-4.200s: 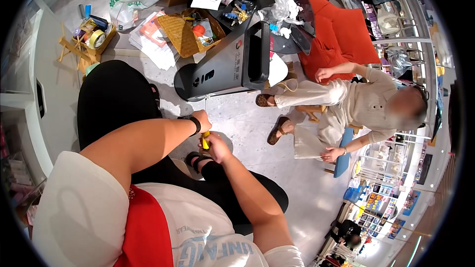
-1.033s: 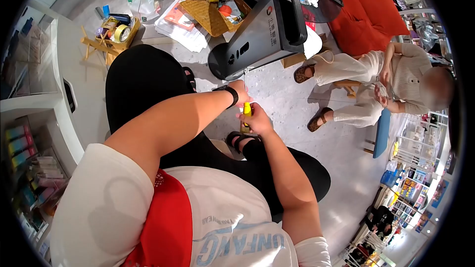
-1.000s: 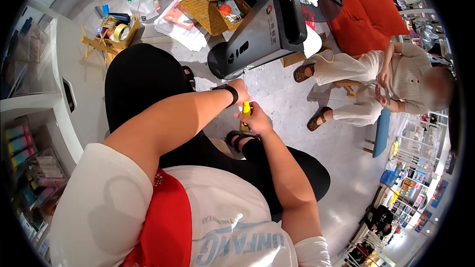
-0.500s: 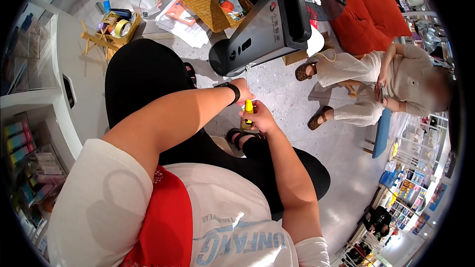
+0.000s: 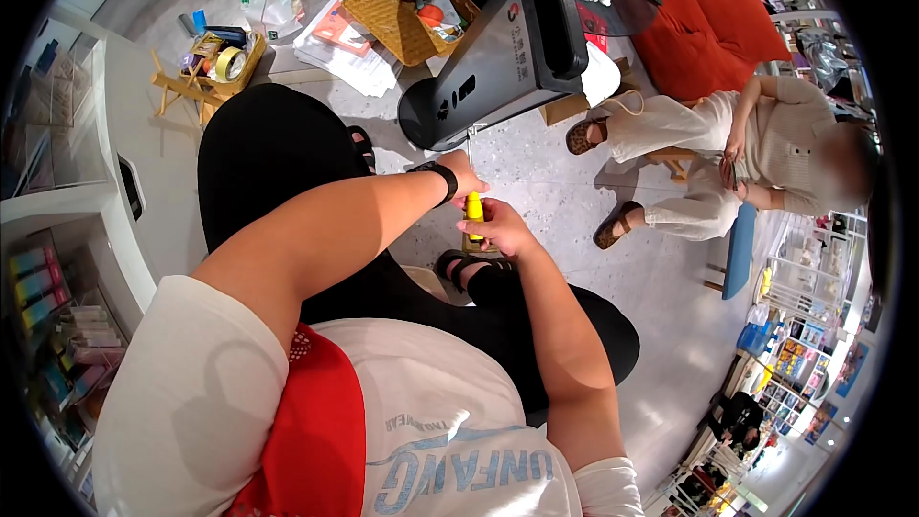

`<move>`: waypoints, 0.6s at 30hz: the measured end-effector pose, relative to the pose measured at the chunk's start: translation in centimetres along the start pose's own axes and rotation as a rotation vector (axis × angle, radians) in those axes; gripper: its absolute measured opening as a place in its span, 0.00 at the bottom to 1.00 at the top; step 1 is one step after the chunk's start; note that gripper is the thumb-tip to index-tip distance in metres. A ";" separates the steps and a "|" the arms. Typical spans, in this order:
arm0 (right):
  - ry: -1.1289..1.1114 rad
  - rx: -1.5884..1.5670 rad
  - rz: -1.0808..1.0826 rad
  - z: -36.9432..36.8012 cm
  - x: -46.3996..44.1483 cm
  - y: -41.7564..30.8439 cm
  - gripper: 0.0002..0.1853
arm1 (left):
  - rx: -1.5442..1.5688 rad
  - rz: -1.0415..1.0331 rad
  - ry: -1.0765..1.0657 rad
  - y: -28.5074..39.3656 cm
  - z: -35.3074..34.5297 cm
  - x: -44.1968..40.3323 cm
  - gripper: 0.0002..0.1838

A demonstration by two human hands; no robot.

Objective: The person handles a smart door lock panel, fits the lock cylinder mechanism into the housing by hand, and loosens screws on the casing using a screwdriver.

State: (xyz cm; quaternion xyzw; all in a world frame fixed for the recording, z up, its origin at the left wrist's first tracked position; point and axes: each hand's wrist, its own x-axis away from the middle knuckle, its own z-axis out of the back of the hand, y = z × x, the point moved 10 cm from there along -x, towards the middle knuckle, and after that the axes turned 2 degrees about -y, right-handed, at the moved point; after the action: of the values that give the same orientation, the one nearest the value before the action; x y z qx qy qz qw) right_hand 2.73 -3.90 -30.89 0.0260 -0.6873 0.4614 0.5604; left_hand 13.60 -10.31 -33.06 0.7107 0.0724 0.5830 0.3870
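Note:
My right hand (image 5: 503, 228) is closed around a small bright yellow tube-like thing (image 5: 475, 215), held upright with its narrower end at the top; its exact kind does not show. My left hand (image 5: 461, 175), with a black band (image 5: 444, 182) on the wrist, has its fingers curled just above that narrow end. A thin metal rod (image 5: 470, 146) with a short crosspiece runs up from the left fingers, which seem closed on it. Both hands are close together over the grey floor, between my knees. Below the right hand, a small yellowish edge shows near my sandal (image 5: 459, 266).
Ahead stands a tall grey device (image 5: 483, 72) with a black handle. Papers (image 5: 349, 53), a woven basket (image 5: 397, 27) and a smaller basket (image 5: 251, 62) lie to its left. A seated person (image 5: 713, 144) and a red chair (image 5: 694, 24) are at right; a white cabinet (image 5: 124, 249) is at left.
The view has shifted slightly. The yellow thing stands a little more exposed above my right fingers, and my left hand stays just above it. The seated person has hardly moved.

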 end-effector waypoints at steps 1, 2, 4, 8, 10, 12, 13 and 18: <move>0.030 0.060 -0.006 0.2 0.1 -0.1 0.33 | 0.021 -0.052 0.038 0.0 0.1 -0.5 0.28; -0.010 -0.051 -0.025 -0.2 0.1 0.3 0.33 | 0.043 -0.103 0.075 0.0 0.2 -0.8 0.28; -0.092 -0.270 -0.061 -1.1 0.3 0.9 0.33 | 0.048 -0.120 0.116 -0.4 0.1 -1.6 0.31; -0.325 -0.547 -0.027 -1.9 1.8 -0.8 0.30 | 0.118 -0.101 0.170 -1.3 0.2 -2.7 0.29; -0.284 -0.403 0.002 -1.1 0.9 -0.1 0.29 | 0.042 -0.031 0.058 -0.2 -0.1 -1.2 0.25; -0.181 -0.249 0.005 -0.3 0.2 0.7 0.29 | -0.003 0.029 -0.029 -0.2 -0.6 -0.4 0.22; -0.126 -0.159 0.016 0.0 -0.1 0.7 0.30 | -0.009 0.054 -0.061 -0.7 -0.8 -0.3 0.22; -0.075 -0.162 -0.023 -0.4 -0.6 1.6 0.32 | 0.050 0.003 -0.004 -0.5 -0.6 -0.2 0.21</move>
State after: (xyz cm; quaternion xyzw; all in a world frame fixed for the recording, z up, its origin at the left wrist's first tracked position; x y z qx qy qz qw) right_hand 2.33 -2.99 -32.35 0.0057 -0.7425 0.3967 0.5398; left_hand 13.23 -9.76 -33.51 0.7214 0.0850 0.5801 0.3686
